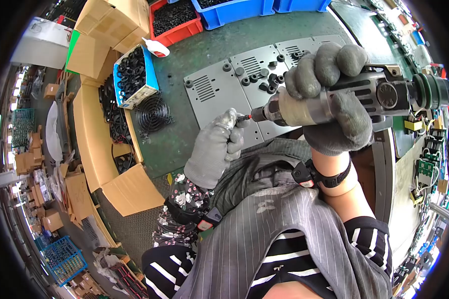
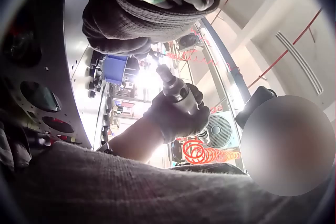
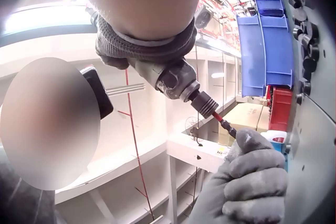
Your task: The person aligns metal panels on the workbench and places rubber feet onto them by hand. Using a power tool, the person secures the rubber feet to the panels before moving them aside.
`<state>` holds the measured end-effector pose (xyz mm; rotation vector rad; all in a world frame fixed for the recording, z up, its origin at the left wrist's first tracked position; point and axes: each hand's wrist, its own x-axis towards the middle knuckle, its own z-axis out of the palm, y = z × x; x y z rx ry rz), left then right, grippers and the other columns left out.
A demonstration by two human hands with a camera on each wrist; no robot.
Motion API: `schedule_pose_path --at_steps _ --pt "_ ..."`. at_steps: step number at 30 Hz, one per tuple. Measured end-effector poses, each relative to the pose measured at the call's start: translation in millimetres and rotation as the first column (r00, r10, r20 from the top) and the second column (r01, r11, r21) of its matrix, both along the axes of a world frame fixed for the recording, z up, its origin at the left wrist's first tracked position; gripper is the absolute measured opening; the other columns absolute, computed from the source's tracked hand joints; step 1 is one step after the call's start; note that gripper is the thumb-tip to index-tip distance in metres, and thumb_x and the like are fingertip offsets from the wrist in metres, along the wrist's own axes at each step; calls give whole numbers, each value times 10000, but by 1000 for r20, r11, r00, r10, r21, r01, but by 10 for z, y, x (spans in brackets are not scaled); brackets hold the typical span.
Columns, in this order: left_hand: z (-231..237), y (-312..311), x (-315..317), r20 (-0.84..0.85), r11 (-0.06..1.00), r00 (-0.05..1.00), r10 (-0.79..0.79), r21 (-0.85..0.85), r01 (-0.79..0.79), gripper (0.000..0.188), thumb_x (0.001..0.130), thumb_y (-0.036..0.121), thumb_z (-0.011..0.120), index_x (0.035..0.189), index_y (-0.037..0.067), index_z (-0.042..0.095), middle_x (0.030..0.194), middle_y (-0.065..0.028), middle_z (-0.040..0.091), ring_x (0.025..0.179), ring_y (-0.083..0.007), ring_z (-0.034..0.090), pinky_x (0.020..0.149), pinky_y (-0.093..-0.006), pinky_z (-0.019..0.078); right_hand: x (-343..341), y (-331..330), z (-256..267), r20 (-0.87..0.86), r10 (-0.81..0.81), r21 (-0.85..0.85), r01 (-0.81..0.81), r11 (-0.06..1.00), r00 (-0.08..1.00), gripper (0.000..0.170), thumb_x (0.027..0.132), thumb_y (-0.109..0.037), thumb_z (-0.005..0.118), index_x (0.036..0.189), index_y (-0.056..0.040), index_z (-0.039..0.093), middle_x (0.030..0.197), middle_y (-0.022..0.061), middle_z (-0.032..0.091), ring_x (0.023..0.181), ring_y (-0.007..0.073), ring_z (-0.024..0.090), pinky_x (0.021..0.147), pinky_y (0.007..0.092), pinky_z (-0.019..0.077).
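My gloved right hand [image 1: 334, 94] grips a power screwdriver [image 1: 297, 107] with a taped, light-coloured front section, held above the near side of the metal panels. Its red bit [image 3: 217, 117] points at my left hand. My gloved left hand [image 1: 212, 149] pinches a small dark screw-like piece [image 3: 229, 128] between thumb and forefinger at the bit's tip; the other fingers are curled. Beneath and beyond lie grey slotted metal panels [image 1: 203, 107] in a row. Several black rubber feet [image 1: 272, 82] lie on them, partly hidden by the right hand.
A cardboard box [image 1: 92, 144] of black parts stands at the left, beside a blue-and-white carton [image 1: 152, 74] and a round black fan grille [image 1: 152, 113]. At the back are a red bin [image 1: 184, 27], blue bins [image 1: 234, 15] and a white bottle [image 1: 156, 48] on the green tabletop [image 1: 177, 65].
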<state>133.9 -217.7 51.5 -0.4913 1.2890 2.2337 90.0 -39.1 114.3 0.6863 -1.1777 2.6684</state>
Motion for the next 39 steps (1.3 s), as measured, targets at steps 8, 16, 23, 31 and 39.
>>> schedule_pose_path --at_steps 8,16,23,31,39 --pt "39 176 -78 -216 938 971 -101 -346 21 301 951 312 467 990 33 571 700 29 508 521 -36 398 463 -185 334 13 196 -34 43 -44 -77 48 996 998 367 696 -151 602 974 -136 363 842 24 348 720 152 395 652 313 360" --pt "-21 -28 -841 -516 302 579 -631 -851 -429 277 833 301 628 998 86 681 869 -60 661 800 -171 626 717 -271 475 -319 484 -231 30 -81 -200 85 976 996 319 766 -118 558 1074 -96 477 879 35 500 828 187 550 780 361 451" --pt "-113 -29 -1361 -226 39 739 -635 -964 -262 252 826 376 558 927 189 694 939 -90 651 898 -264 614 770 -373 471 -519 355 -165 129 -78 -74 88 993 989 341 747 -117 545 1072 -82 447 914 49 460 850 176 496 794 334 407" --pt "-154 -85 -1381 -294 419 847 -443 -903 -95 245 802 359 583 915 169 688 953 -83 648 892 -273 608 769 -378 467 -843 50 25 37 -159 138 152 979 987 301 797 -58 546 1090 -23 489 891 107 538 779 216 580 730 367 485" --pt "-433 -140 -1427 -372 432 766 -524 -891 -137 287 795 279 636 1047 144 661 934 -65 655 841 -194 618 742 -318 473 -1257 -203 2 -82 -234 361 248 899 969 286 746 -75 594 1007 12 519 826 99 557 707 206 608 660 338 512"
